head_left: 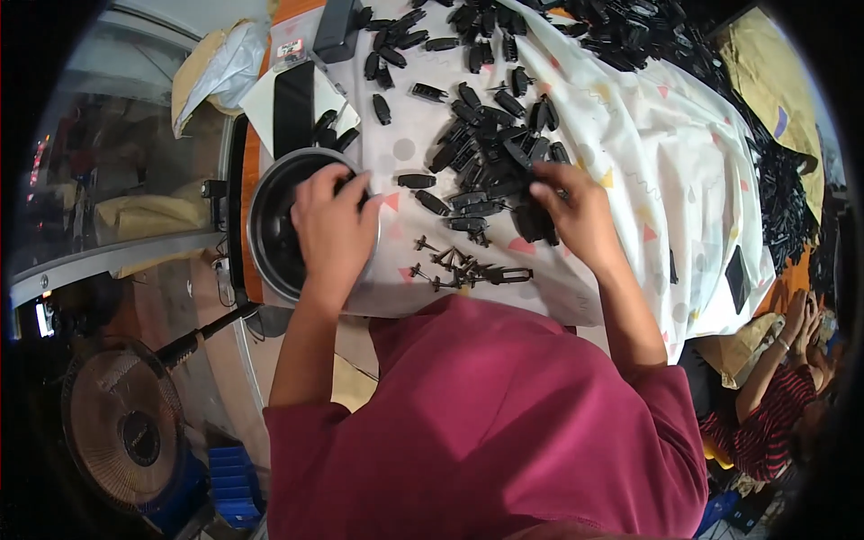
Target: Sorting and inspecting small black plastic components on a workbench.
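Note:
My left hand (331, 220) is over a round dark bowl with a metal rim (263, 261), its fingers bent and spread apart. Some fingertips dip below the rim, and I see nothing held in them. At the right side of a heap of black plastic parts (468, 148), my right hand (576, 211) has thumb and fingers closed on a black plastic part (533, 220); the hand and nearby pieces partly hide it. Nearer to me lie several small brass-coloured metal pieces with stems (454, 265) and a dark slotted strip (511, 274).
A patterned white cloth (630, 207) covers the table. Beyond the bowl lie a black phone-like slab (293, 108) and a dark box (337, 31). More black parts (630, 31) are piled at the far right. A fan (135, 432) stands lower left; another person's hands (801, 319) show at right.

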A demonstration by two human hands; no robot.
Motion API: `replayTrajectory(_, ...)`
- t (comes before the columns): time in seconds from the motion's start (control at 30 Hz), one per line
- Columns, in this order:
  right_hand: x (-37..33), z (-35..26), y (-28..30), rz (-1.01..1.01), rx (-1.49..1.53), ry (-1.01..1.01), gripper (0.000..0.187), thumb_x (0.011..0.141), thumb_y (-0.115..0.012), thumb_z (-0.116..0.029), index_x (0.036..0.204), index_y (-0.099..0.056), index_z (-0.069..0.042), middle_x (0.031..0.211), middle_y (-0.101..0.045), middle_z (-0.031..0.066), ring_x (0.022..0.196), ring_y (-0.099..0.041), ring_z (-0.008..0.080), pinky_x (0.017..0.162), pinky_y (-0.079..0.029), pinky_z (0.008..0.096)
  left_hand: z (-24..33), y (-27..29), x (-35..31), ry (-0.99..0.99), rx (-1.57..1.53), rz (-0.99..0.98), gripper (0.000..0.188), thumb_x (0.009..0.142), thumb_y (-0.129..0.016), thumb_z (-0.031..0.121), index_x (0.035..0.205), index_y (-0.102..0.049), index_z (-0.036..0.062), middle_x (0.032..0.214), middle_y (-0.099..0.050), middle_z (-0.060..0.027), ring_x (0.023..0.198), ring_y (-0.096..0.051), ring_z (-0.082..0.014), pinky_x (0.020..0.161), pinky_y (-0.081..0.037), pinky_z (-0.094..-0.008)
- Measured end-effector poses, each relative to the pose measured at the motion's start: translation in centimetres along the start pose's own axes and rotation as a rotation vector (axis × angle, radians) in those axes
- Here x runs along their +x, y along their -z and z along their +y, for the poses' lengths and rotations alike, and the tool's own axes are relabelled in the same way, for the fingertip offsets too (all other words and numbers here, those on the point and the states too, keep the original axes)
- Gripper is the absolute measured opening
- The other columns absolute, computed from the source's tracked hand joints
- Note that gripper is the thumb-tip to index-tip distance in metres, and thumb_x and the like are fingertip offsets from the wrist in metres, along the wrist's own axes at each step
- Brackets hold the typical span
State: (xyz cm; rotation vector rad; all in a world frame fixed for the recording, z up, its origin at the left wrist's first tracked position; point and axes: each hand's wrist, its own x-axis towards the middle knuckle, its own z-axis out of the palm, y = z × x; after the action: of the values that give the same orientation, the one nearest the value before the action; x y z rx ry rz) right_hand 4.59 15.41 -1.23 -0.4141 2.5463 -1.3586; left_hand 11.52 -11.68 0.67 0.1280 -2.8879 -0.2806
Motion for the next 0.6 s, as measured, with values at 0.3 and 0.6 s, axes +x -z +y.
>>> replayTrajectory(0.3,1.3,0.9,-1.5,0.012,-0.581,0.233,0.023,0.072,-0.064,-0.014,0.093,-0.061,-0.006,0.091,-0.06,0.0102,0.087,-0.054,0.0301,0.075,-0.045,0.0363,2.4,-2.0,2.8,-0.009,-0.064,-0.275,0.011,0.074,-0.061,0.015,0.081,-0.059,0.0077,0.077,-0.061,-0.0076,0.073,-0.056,-0.0273,0.07,-0.039,-0.0397)
replayTrajectory(0.6,10.2,1.8,-0.6,0.169,-0.7,0.24,0.033,0.078,-0.059,-0.024,0.108,-0.057,-0.013,0.1,-0.056,0.0116,0.094,-0.052,0.0336,0.079,-0.045,0.0392,2.3,-1.2,2.9,0.463,-1.447,-0.465,0.032,0.078,-0.05,0.0,0.109,-0.054,0.0009,0.085,-0.058,-0.0025,0.076,-0.054,-0.0098,0.07,-0.042,-0.0227)
